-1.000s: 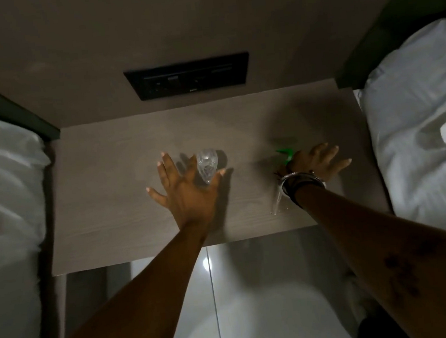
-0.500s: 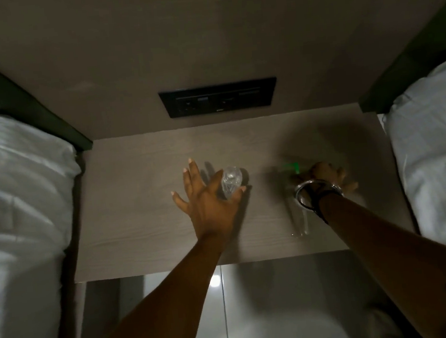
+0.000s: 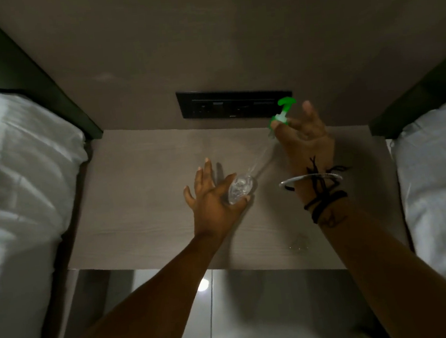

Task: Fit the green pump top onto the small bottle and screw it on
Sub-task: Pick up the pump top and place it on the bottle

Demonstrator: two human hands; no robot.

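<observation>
Lifting since the earlier frame, the right hand [image 3: 304, 136] has raised the green pump top [image 3: 282, 114] off the bench [image 3: 143, 203], pinching its collar, dip tube slanting toward the small bottle [image 3: 240, 191]. The left hand [image 3: 214, 199] now curls around that bottle on the bench, fingers partly spread. No readable writing shows anywhere.
</observation>
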